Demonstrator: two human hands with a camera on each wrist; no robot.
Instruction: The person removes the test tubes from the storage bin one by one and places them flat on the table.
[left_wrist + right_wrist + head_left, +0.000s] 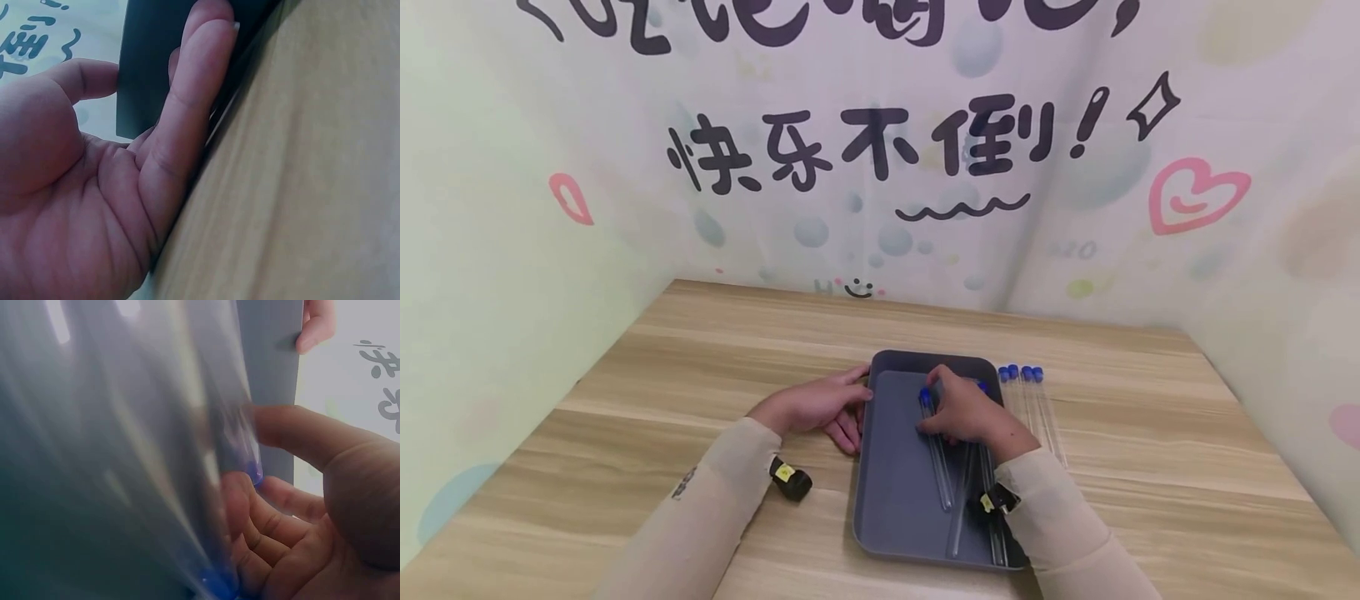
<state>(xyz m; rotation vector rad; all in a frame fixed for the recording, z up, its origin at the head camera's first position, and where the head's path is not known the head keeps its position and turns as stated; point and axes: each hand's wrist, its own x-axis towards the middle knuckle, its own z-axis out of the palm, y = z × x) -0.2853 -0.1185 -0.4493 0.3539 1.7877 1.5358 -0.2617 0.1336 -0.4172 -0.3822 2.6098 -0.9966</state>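
Observation:
My right hand (966, 410) is over the grey tray (887, 500), its thumb and fingers pinching a test tube (938, 467) close to its blue cap. In the right wrist view the thumb (294, 428) lies against that tube's upper end, with fingers on the other side. More clear test tubes (957, 525) lie lengthwise in the tray, their upper parts partly hidden by the hand. At the tray's left side, my left hand (820, 406) grips the wall, thumb over the rim and fingers against the outside. The left wrist view shows its fingers (181, 106) along the dark tray wall.
Right of the tray, several blue-capped test tubes (1037, 417) lie side by side on the wooden table (700, 350), partly behind the right forearm. A printed cloth backdrop (850, 233) stands along the table's back edge and sides.

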